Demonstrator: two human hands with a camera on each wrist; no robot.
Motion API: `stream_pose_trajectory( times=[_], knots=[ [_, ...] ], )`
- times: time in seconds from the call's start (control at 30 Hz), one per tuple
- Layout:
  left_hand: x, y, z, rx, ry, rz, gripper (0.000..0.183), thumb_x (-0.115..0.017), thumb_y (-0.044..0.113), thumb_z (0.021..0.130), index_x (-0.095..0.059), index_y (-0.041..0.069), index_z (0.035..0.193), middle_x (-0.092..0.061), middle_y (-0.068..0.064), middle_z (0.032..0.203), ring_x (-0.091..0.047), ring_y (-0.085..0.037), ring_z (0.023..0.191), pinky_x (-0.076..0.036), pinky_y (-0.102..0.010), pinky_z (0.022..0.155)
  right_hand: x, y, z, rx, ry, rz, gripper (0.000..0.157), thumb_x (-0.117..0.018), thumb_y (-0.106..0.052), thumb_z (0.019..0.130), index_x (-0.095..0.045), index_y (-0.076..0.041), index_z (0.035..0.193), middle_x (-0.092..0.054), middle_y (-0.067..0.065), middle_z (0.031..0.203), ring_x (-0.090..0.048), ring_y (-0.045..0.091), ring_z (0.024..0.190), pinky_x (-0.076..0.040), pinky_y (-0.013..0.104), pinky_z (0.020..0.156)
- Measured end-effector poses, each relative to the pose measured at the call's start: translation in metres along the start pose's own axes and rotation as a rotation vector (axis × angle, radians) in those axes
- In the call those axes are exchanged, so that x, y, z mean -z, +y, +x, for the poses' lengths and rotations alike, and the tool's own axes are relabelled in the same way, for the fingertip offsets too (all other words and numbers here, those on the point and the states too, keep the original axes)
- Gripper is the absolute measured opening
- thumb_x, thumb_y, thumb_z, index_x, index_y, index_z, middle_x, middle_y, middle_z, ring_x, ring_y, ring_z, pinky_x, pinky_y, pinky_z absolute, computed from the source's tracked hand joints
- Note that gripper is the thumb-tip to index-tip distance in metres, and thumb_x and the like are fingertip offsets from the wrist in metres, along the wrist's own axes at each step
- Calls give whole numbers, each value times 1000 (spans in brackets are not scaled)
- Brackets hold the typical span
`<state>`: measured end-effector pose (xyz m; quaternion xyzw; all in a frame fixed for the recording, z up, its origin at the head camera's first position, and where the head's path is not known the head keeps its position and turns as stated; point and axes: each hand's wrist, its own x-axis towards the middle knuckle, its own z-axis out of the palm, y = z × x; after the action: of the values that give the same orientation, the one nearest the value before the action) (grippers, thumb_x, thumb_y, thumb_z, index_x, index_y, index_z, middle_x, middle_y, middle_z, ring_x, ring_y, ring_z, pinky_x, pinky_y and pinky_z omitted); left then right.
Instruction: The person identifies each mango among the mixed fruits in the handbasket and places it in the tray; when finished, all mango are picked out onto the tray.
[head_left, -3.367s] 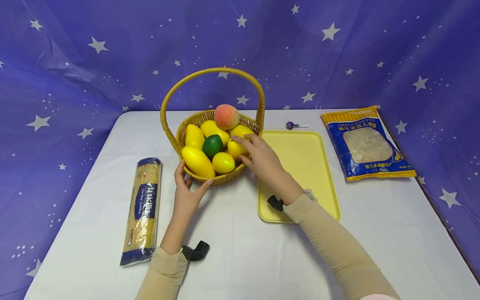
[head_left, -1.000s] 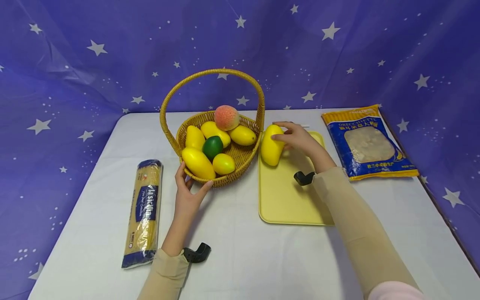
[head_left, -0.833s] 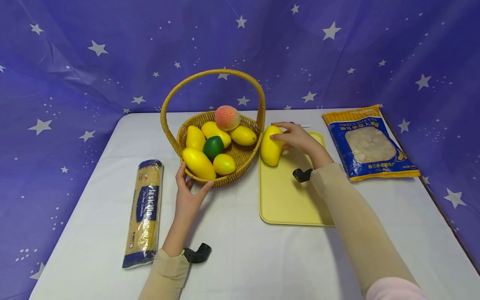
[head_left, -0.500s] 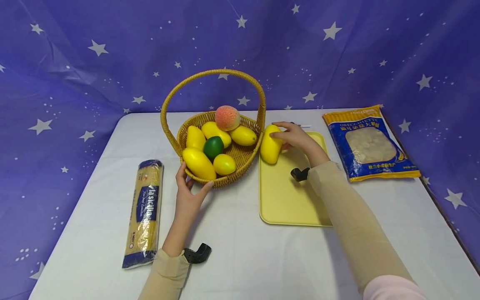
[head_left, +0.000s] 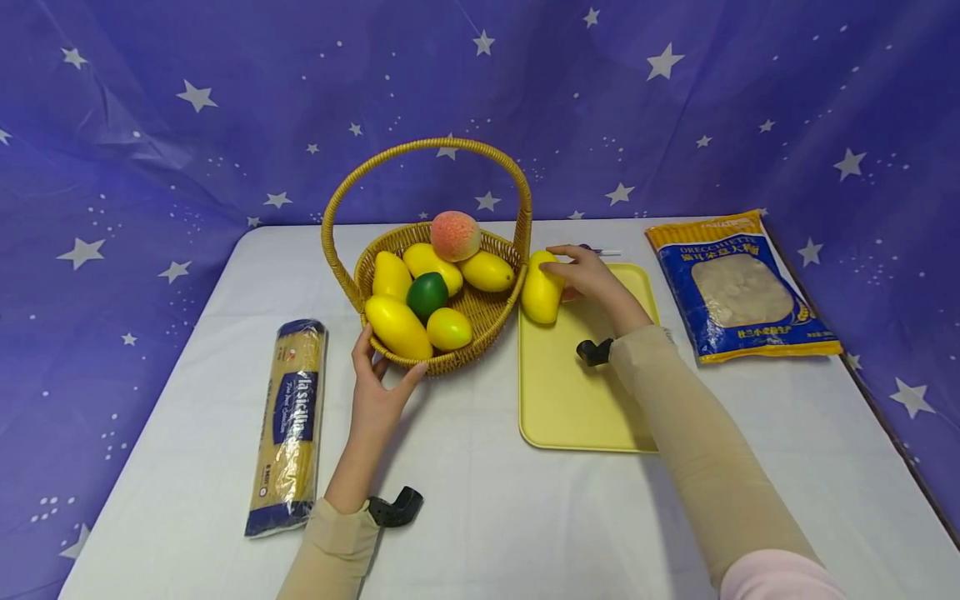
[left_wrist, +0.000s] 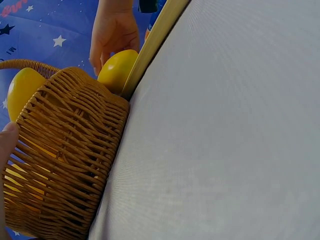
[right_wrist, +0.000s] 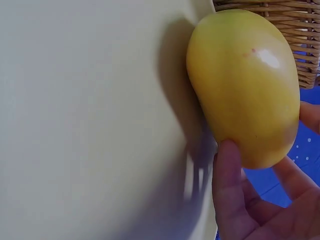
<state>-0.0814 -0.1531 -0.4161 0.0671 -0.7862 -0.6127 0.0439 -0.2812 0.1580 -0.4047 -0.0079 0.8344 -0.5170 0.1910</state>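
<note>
Pinching one yellow mango (head_left: 542,293): right hand (head_left: 588,277), thumb and fingers set on opposite sides of the fruit. Mango sits at the far left part of the yellow tray (head_left: 573,400), just beside the wicker basket (head_left: 452,364). Long axis runs far to near, roughly along the tray's long sides, one end toward the backdrop (head_left: 570,125), the other toward the person. Stem end: cannot tell. Contact with the tray is also unclear; in the left wrist view the tray rim hides the fruit's lower part. Left hand (head_left: 375,400) grips the basket's near left rim, thumb and forefinger spread; remaining fingers mostly hidden by it. Left wrist view cuts that thumb off at the frame edge. Lollipop (head_left: 609,252) mostly behind the right hand, stick showing. Right sleeve (head_left: 697,433) covers the tray's near right corner. Green fruit (head_left: 427,296) partly hides the yellow ones behind it.
</note>
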Motion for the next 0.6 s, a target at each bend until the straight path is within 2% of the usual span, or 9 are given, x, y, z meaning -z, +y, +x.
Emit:
stream_pose_trajectory(
  times=[0.27, 0.47, 0.6],
  knots=[
    [-1, 1, 0, -3, 3, 1, 91, -71, 22, 90, -6, 20, 155, -13, -14, 157, -31, -32, 138, -27, -44, 113, -1, 5, 2, 23, -22, -40, 66, -60, -36, 94, -34, -15, 151, -49, 18, 134, -57, 24, 78, -54, 38, 74],
    [-1, 0, 0, 0, 5, 8, 91, -71, 22, 90, -7, 20, 155, -14, -15, 157, -32, -33, 137, -27, -44, 113, -3, 5, -6, 22, -12, -87, 76, -62, -44, 92, -27, -18, 154, -43, 19, 140, -55, 29, 100, -53, 39, 80],
    [-1, 0, 0, -2, 5, 9, 92, -71, 22, 89, -7, 21, 155, -14, -15, 157, -32, -33, 136, -27, -44, 113, -4, 1, -15, 40, 34, -159, 80, -63, -51, 89, -26, -22, 154, -38, 19, 144, -51, 33, 113, -51, 44, 86]
  ],
)
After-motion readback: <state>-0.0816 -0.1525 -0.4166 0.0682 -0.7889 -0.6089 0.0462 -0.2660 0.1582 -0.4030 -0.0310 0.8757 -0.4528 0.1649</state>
